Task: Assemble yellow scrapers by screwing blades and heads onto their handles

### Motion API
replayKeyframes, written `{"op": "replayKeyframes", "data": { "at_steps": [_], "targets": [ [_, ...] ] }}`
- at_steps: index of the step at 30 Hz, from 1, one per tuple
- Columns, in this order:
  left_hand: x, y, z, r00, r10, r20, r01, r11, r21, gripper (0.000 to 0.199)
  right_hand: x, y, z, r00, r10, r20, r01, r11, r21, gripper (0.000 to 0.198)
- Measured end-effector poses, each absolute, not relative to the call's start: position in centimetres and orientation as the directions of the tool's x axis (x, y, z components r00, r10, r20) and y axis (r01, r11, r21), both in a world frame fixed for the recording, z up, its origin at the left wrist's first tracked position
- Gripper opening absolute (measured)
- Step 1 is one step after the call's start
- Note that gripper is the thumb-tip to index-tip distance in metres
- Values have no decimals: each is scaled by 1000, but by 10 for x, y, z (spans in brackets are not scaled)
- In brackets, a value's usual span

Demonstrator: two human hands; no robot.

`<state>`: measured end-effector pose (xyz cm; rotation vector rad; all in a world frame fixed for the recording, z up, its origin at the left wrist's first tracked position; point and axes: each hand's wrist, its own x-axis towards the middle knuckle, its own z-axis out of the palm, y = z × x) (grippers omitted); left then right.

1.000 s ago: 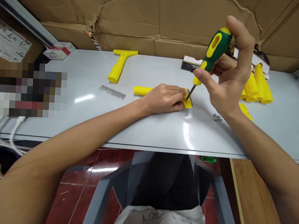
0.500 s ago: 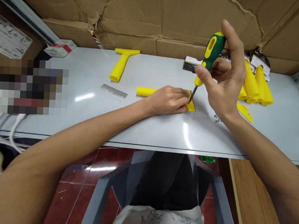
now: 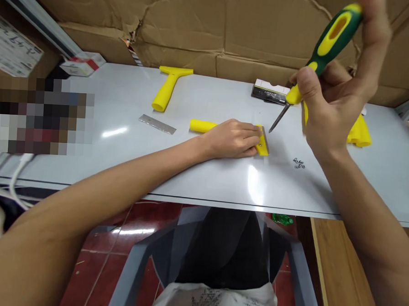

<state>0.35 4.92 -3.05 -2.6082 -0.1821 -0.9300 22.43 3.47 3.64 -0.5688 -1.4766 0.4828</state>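
Observation:
My left hand point(image 3: 233, 139) lies flat on a yellow scraper point(image 3: 263, 145), pressing its head to the white table point(image 3: 121, 162); the scraper's handle sticks out to the left of my wrist. My right hand point(image 3: 332, 98) grips a green and yellow screwdriver point(image 3: 322, 42), held tilted above the table. Its metal tip hangs a little up and to the right of the scraper head, not touching it. A small heap of screws point(image 3: 298, 163) lies on the table below my right wrist.
Another yellow scraper point(image 3: 167, 87) lies at the back, a bare metal blade point(image 3: 157, 124) to the left of my left hand. A black and white box point(image 3: 271, 91) sits behind the screwdriver tip. More yellow scraper handles point(image 3: 359, 131) lie behind my right hand. Cardboard lines the back.
My right hand has lifted the screwdriver up and to the right, taking its tip off the scraper head. My left hand stays on the scraper.

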Motion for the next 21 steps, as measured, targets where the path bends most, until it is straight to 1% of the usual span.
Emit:
{"op": "replayKeyframes", "data": {
  "at_steps": [1,2,3,4,7,11,13,15,18,21],
  "targets": [
    [3,49,-30,770,2,638,236,-930,-283,25,229,46,29,36,516,856,57,854,-518,82],
    [3,49,-29,763,-3,646,228,-935,-273,24,234,56,21,-9,503,864,68,863,-501,78],
    [3,49,-29,754,-12,657,217,-939,-266,22,238,65,13,-86,556,827,74,831,-551,76],
    [3,49,-29,742,-23,669,207,-943,-262,20,242,71,6,-95,560,823,51,828,-558,77],
    [4,49,-29,727,-21,686,212,-944,-254,17,247,77,-4,-150,640,753,15,763,-646,80],
    [4,49,-31,722,-4,692,234,-940,-250,20,241,70,0,-192,709,678,53,698,-715,99],
    [3,50,-32,719,7,695,241,-940,-239,19,239,65,4,-230,737,635,75,664,-744,103],
    [2,50,-33,723,23,690,239,-946,-218,17,237,60,7,-247,727,641,49,670,-741,99],
    [1,51,-34,732,32,680,223,-955,-195,15,235,55,9,-224,691,688,0,706,-709,86],
    [1,52,-38,734,68,676,242,-956,-167,16,235,55,9,-223,692,687,19,707,-707,86]
  ]
}}
